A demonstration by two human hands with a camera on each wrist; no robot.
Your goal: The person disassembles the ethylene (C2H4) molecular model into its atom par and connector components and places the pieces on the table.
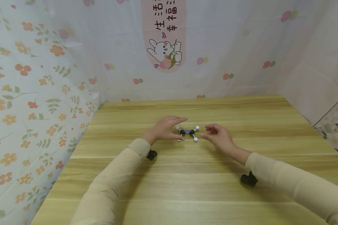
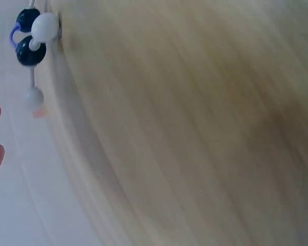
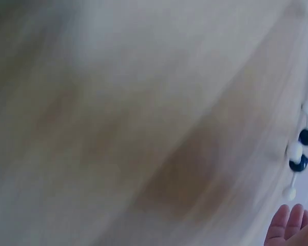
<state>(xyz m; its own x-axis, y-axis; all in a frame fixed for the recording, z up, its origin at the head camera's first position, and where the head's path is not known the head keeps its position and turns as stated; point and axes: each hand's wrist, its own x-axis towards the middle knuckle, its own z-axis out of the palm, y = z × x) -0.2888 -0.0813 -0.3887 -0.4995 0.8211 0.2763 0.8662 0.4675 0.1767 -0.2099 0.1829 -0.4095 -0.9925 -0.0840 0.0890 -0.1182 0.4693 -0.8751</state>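
A ball-and-stick molecular model [image 1: 192, 132] lies on the wooden table. Its two black balls are joined by a pair of purple links, and white balls on short sticks stand out at both ends. My left hand [image 1: 164, 128] spreads its thumb and fingers on either side of the model's left end; whether it touches a white ball I cannot tell. To the right of the model, with a small gap, my right hand [image 1: 220, 139] hovers with loosely bent fingers and nothing in them. The model also shows in the left wrist view and, above the right fingers [image 3: 280, 224], in the right wrist view.
The wooden table [image 1: 180, 193] runs back to a printed curtain [image 1: 214, 40] with a rabbit picture. A flower-patterned cloth [image 1: 31, 103] hangs along the left side. Black wrist mounts [image 1: 249, 179] sit under both sleeves.
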